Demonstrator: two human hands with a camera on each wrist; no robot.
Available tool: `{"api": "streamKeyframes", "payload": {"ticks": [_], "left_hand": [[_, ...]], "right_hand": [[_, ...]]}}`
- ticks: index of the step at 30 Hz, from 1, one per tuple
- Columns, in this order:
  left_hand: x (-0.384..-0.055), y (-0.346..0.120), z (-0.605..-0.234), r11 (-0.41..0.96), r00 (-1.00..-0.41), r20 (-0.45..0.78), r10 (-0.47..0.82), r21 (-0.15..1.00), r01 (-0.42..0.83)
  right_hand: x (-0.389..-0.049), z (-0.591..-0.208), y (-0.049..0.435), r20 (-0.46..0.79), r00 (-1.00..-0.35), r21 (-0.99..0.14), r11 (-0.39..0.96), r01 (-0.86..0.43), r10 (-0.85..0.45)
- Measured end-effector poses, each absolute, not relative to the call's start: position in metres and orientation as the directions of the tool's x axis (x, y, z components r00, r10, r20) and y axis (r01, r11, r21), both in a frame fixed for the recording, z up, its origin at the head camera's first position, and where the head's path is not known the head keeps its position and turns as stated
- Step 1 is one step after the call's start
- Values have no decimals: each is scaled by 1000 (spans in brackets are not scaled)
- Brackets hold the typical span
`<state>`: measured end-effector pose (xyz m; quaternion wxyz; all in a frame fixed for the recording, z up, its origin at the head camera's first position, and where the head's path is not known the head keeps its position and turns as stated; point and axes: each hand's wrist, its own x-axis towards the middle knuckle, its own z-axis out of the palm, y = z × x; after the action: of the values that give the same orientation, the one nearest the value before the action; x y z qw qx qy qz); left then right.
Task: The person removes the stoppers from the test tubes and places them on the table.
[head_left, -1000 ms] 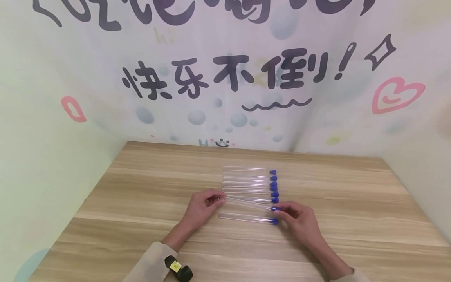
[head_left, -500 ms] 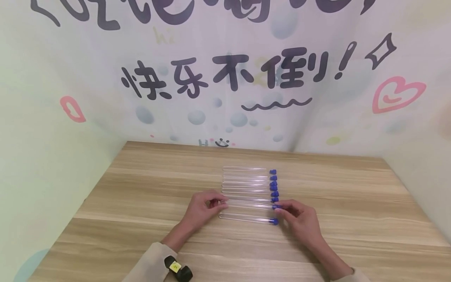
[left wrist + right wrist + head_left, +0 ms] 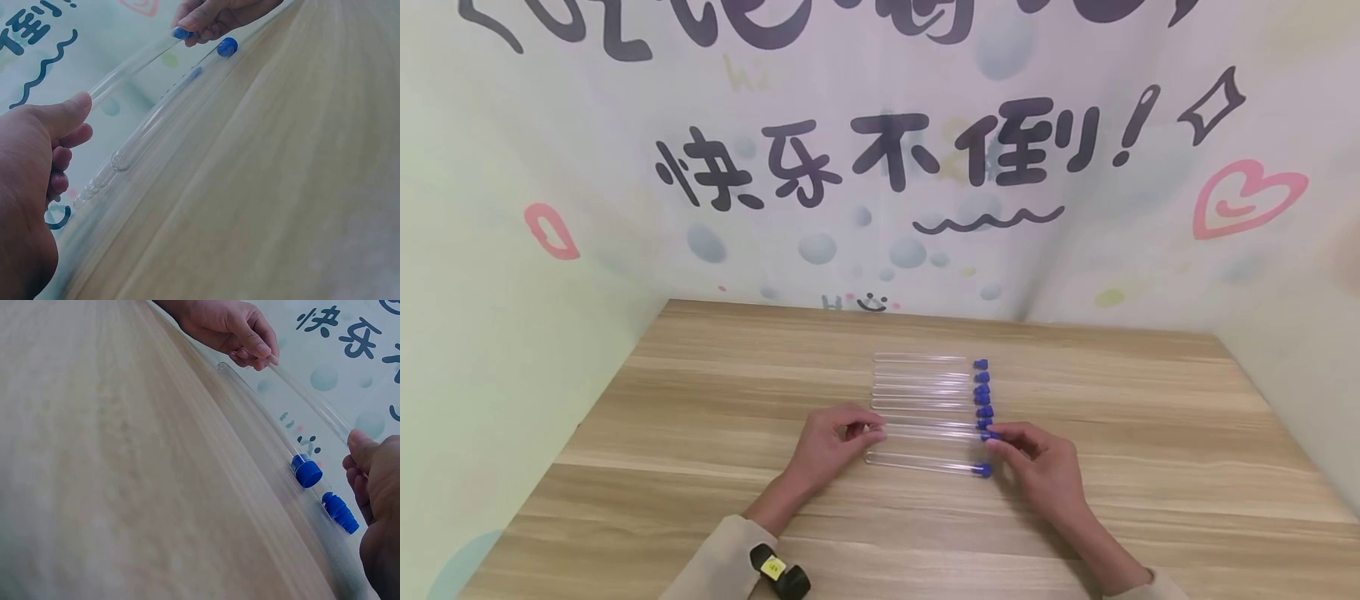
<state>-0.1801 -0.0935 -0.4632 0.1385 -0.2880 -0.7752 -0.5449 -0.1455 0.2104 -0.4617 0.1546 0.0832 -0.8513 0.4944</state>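
My left hand (image 3: 835, 442) pinches the rounded end of a clear test tube (image 3: 134, 67), held above the table. At its other end, the right hand (image 3: 1047, 475) pinches a blue stopper (image 3: 181, 33); in the right wrist view, its thumb hides that stopper. How deep the stopper sits cannot be told. Below the hands lies another test tube with a blue stopper (image 3: 307, 472) in its mouth. Farther back, several clear test tubes lie side by side, with a column of blue stoppers (image 3: 982, 399) at their right ends. One ribbed stopper (image 3: 340, 512) shows its side in the right wrist view.
The wood-grain table (image 3: 700, 417) runs back to a white printed cloth (image 3: 820, 183) hanging behind it. Pale walls (image 3: 497, 333) flank it. A black strap with a yellow label (image 3: 773, 567) is on the left sleeve.
The held test tube has swung from slanted to nearly level in the head view. Its rounded end came slightly nearer and its stoppered end moved slightly back. Both hands kept their pinch.
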Motion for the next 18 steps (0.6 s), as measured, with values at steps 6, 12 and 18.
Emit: {"api": "streamKeyframes", "payload": {"ticks": [6,12,18], "left_hand": [[-180,-94,-463,260,-806,520,284,767,587],[-181,-93,-463,262,-810,517,276,770,581],[-182,-93,-464,295,-859,465,213,808,511]], "right_hand": [[-146,-462,208,369,-929,-797,521,-304,23],[-147,-462,209,368,-929,-797,526,-298,31],[-150,-465,212,361,-930,-816,505,-281,67]]}}
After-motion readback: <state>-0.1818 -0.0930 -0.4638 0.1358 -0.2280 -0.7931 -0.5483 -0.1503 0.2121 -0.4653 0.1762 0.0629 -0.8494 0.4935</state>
